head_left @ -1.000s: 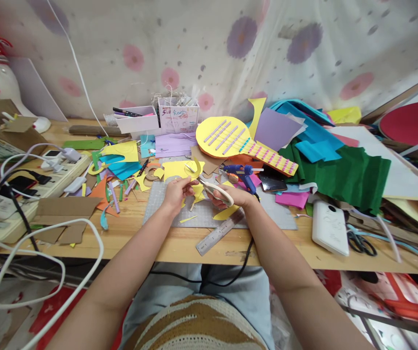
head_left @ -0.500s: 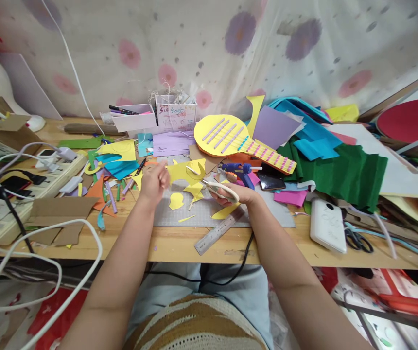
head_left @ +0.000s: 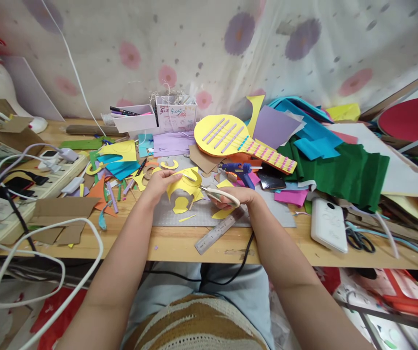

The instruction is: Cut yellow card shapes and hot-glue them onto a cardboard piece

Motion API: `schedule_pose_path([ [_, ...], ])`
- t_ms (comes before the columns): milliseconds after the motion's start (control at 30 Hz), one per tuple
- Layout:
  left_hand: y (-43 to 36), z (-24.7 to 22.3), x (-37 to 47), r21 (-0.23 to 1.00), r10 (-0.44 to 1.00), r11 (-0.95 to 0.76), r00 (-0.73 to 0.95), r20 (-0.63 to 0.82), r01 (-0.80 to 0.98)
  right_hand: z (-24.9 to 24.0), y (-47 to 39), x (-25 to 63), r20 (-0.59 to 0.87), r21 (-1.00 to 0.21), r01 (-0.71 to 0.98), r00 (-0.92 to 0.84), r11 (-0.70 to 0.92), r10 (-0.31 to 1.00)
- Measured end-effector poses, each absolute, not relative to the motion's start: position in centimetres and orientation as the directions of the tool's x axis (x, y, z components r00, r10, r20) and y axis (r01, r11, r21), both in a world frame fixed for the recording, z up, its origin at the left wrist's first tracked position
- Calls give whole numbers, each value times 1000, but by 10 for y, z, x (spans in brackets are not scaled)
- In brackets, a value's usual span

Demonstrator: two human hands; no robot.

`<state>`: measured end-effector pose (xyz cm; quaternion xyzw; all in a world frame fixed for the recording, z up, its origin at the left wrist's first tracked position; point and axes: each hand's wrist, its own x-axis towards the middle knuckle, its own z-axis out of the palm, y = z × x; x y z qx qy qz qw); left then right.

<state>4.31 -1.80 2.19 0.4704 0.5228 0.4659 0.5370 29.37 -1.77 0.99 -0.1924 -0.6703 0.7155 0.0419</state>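
Yellow sheet (head_left: 184,184): smooth matt paper
Scissors (head_left: 227,194): handles like smooth plastic, blades of bright metal
Desk (head_left: 172,239): grained wood, faint sheen
Ruler (head_left: 216,234): metal, dull shine
Glue gun (head_left: 237,168): blue plastic
Phone (head_left: 271,181): dark glossy face
White device (head_left: 328,226): smooth, plastic-looking
Dark green sheet (head_left: 347,171), right: matt, crinkled paper
Cardboard (head_left: 66,211), left: matt, brown
Far curtain (head_left: 201,43): faintly shiny, hard to tell whether cloth or plastic

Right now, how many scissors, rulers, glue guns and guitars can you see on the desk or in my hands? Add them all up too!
Scissors: 2 (white scissors in your right hand, black scissors on the desk)
Rulers: 1 (metal ruler)
Glue guns: 1 (blue glue gun)
Guitars: 1 (yellow guitar)
Total: 5
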Motion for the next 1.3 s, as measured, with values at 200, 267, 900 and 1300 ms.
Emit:
schedule_pose_path([
  [200,-18,20,41,991,988,132,84,-131,-5,10,-17,293,-179,-984,172,-954,-50,242],
  [267,-19,20,43,990,988,142,61,-142,11,9,-17,293,-173,-985,166,-955,-47,241],
  [900,-18,17,50,963,968,247,-17,-250,-106,8,-19,294,-207,-971,170,-949,-166,236],
  [1300,-13,10,49,988,989,113,-89,-122,-104,3,-16,294,-207,-974,158,-913,-162,352],
])
